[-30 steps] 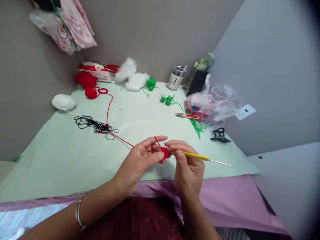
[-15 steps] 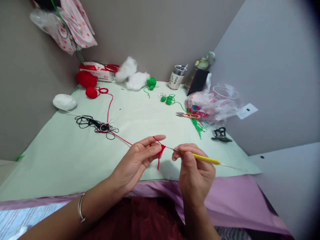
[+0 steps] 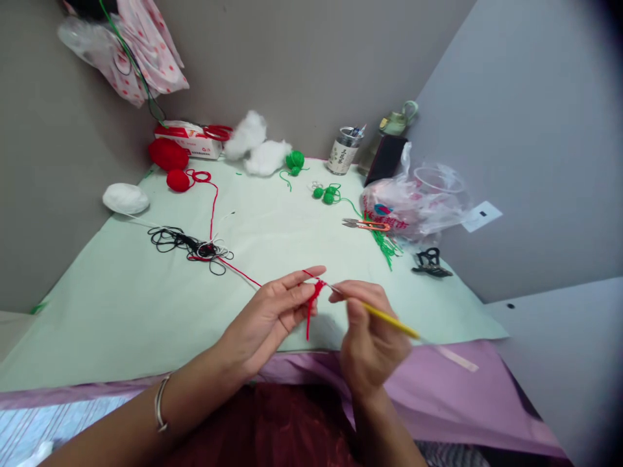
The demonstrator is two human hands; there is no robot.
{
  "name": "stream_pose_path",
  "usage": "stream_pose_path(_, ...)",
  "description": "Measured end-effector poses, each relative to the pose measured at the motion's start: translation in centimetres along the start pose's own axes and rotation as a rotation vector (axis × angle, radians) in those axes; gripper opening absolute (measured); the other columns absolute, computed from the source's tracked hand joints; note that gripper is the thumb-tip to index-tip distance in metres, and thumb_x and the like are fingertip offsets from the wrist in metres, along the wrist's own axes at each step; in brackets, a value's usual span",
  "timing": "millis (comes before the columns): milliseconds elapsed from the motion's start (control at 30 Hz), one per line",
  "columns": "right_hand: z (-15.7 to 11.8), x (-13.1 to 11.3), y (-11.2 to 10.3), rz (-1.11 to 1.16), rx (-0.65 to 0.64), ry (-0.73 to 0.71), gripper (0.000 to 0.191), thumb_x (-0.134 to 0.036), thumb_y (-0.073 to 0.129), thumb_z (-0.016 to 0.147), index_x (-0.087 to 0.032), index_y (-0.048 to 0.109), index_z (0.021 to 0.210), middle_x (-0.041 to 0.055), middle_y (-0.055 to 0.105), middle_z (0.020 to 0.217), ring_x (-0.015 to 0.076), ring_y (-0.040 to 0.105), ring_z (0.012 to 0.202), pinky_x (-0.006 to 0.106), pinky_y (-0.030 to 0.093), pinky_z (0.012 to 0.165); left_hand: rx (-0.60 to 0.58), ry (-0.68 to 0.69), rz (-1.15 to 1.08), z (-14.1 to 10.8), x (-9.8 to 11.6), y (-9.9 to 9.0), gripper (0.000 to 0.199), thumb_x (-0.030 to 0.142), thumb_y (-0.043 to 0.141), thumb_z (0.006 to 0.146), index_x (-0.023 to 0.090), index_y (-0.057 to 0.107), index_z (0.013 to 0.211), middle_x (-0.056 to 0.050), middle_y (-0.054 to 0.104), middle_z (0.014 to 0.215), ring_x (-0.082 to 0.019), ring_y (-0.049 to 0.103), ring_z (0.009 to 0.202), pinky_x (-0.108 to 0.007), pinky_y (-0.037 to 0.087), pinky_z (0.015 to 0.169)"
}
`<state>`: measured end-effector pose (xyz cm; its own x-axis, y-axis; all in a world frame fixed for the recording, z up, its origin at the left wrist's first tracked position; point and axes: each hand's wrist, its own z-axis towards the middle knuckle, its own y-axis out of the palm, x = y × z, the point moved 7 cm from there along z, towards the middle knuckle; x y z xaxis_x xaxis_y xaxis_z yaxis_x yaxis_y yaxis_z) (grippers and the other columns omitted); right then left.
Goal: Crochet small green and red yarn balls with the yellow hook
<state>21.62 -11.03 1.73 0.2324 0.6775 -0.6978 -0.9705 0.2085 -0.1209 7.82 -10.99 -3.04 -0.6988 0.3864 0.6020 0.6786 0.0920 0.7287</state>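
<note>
Between the thumb and fingers of my left hand (image 3: 272,311) is a small red crochet piece (image 3: 316,290), with a short red tail hanging down. Red yarn (image 3: 241,272) runs from the table to that hand and over its raised index finger. My right hand (image 3: 372,331) grips a yellow-handled crochet hook (image 3: 389,317), whose metal tip meets the top of the red piece. A tangle of black yarn (image 3: 182,241) lies left of my hands, with white and red strands across it.
Behind stand red yarn balls (image 3: 168,155), a white ball (image 3: 125,198), a tissue box (image 3: 195,141), white stuffing (image 3: 267,157), green yarn pieces (image 3: 294,161) and a pen jar (image 3: 342,152). Orange snips (image 3: 367,224), a plastic bag (image 3: 413,201) and a black claw clip (image 3: 431,263) lie right.
My right hand has shifted slightly left and the hook's back end has tilted lower. The red piece and its tail have turned a little, and the yarn tangle has shifted slightly right.
</note>
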Motion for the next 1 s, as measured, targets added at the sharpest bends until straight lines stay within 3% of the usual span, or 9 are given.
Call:
stream_pose_path(133,0.5,1.1,0.2,0.228,-0.032,0.232,0.022,-0.016,0.055,0.103,-0.024,0.074,0.099,0.0007,0.068,0.082,0.0140,0.065,0.069,0.030,0.055,0.065,0.048,0.188,0.102,-0.1,1.3,0.0,0.042,0.017,0.085,0.082,0.020,0.077,0.123,0.004,0.067,0.076,-0.007,0.059,0.072,-0.017,0.047,0.073)
stream_pose_path(233,0.1,-0.4,1.1,0.009,-0.129,0.016,0.026,-0.008,0.063,0.097,-0.027,0.077,0.109,0.0037,0.074,0.097,0.0170,0.071,0.089,0.032,0.058,0.078,0.058,0.279,0.188,-0.4,1.3,0.4,0.053,0.018,0.085,0.082,0.025,0.071,0.133,0.004,0.069,0.080,-0.009,0.060,0.076,-0.021,0.048,0.079)
stream_pose_path(333,-0.3,-1.1,1.1,-0.047,-0.096,-0.100,0.036,-0.004,0.065,0.094,-0.029,0.077,0.117,0.0058,0.077,0.110,0.0190,0.072,0.101,0.033,0.059,0.085,0.022,0.192,0.199,-0.5,0.6,0.6,0.051,0.023,0.082,0.085,0.024,0.070,0.134,0.001,0.071,0.086,-0.012,0.061,0.083,-0.025,0.047,0.086)
stream_pose_path(500,0.1,1.6,1.0,0.373,-0.105,0.303,0.020,-0.019,0.058,0.103,-0.026,0.077,0.101,0.0017,0.078,0.093,0.0140,0.070,0.076,0.029,0.059,0.071,-0.005,0.139,0.191,-0.5,1.3,0.7,0.036,0.021,0.079,0.086,0.023,0.078,0.121,0.001,0.067,0.087,-0.011,0.058,0.084,-0.024,0.044,0.084)
stream_pose_path(567,0.2,1.8,0.9,0.448,-0.121,0.362,0.022,-0.023,0.054,0.105,-0.025,0.075,0.100,0.0019,0.078,0.093,0.0132,0.069,0.072,0.029,0.059,0.070,0.004,0.156,0.221,-0.6,1.7,0.6,0.033,0.021,0.078,0.087,0.024,0.079,0.120,0.002,0.064,0.085,-0.011,0.056,0.083,-0.023,0.043,0.081)
stream_pose_path(667,0.2,1.1,0.5,0.289,-0.148,0.272,0.024,-0.019,0.050,0.106,-0.025,0.074,0.104,0.0016,0.077,0.093,0.0133,0.070,0.074,0.029,0.059,0.073,0.027,0.223,0.297,-0.8,2.2,0.2,0.034,0.022,0.077,0.088,0.026,0.078,0.122,0.003,0.061,0.082,-0.010,0.054,0.081,-0.022,0.043,0.079)
stream_pose_path(767,-0.5,-0.7,0.8,-0.031,-0.235,-0.036,0.025,-0.013,0.056,0.102,-0.026,0.073,0.116,0.0038,0.077,0.100,0.0163,0.073,0.087,0.030,0.060,0.078,0.037,0.267,0.318,-1.0,2.2,0.1,0.042,0.023,0.081,0.087,0.027,0.074,0.128,0.004,0.063,0.081,-0.009,0.056,0.079,-0.021,0.044,0.080)
stream_pose_path(867,-1.4,-1.9,1.0,-0.270,-0.208,-0.293,0.036,-0.009,0.066,0.096,-0.028,0.073,0.125,0.0070,0.075,0.113,0.0202,0.073,0.100,0.032,0.061,0.081,0.010,0.164,0.188,-0.8,1.3,0.2,0.050,0.024,0.085,0.083,0.023,0.071,0.131,0.002,0.068,0.082,-0.010,0.061,0.078,-0.023,0.048,0.081)
stream_pose_path(1000,-0.6,-0.6,0.2,-0.071,-0.098,-0.080,0.027,-0.013,0.059,0.100,-0.028,0.076,0.115,0.0045,0.074,0.099,0.0190,0.072,0.088,0.034,0.060,0.074,-0.007,-0.015,0.023,-0.7,0.5,0.3,0.042,0.019,0.084,0.083,0.016,0.075,0.124,-0.003,0.074,0.088,-0.010,0.064,0.078,-0.023,0.051,0.080)
